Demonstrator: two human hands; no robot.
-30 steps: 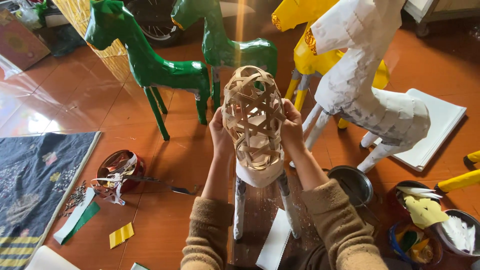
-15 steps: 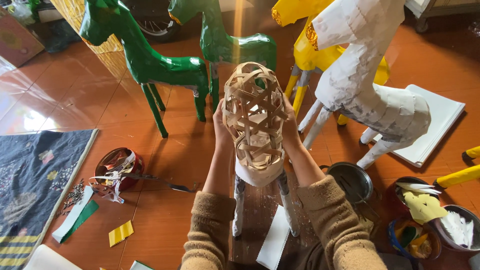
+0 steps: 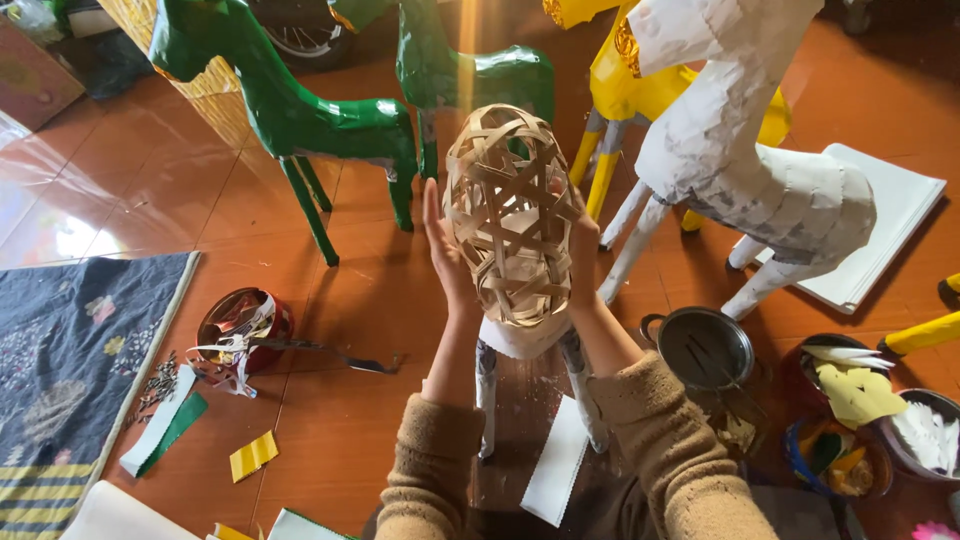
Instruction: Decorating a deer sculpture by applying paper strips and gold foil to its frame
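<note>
Woven frame (image 3: 508, 215) stands upright at centre on two paper-wrapped legs (image 3: 487, 395) over the orange floor (image 3: 340, 420). I hold it between both palms: my left hand (image 3: 445, 250) flat against its left side, my right hand (image 3: 580, 245) against its right. Green horses (image 3: 300, 110) stand behind, a white horse (image 3: 760, 180) to the right.

I am looking down at my left hand (image 3: 445, 250) and right hand (image 3: 580, 250) pressing flat against either side of a woven bamboo frame (image 3: 508, 215), which is standing upright on paper-wrapped legs (image 3: 486, 385) over the orange floor (image 3: 340, 400).
</note>
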